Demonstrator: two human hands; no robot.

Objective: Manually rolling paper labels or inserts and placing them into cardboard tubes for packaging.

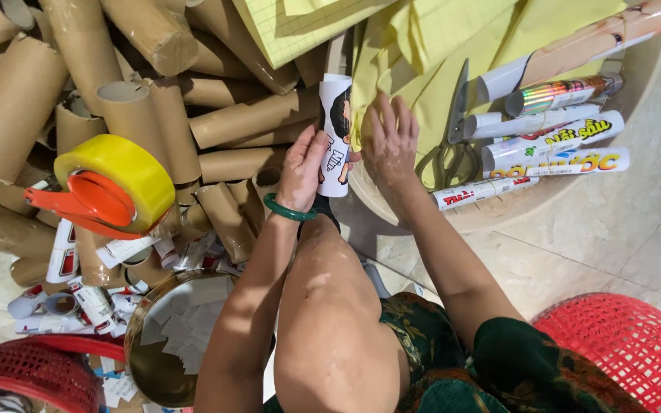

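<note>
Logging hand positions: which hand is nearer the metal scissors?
Right. The right hand lies flat on yellow paper just beside the metal scissors; the left hand grips the printed roll, farther away.

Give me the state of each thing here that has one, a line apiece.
Left hand: gripping the printed white paper roll, which stands upright.
Right hand: open, fingers spread, flat on the yellow sheets.
Grey metal scissors: closed, lying on the sheets.
Yellow tape roll in orange dispenser: resting on the brown cardboard tubes.
</note>
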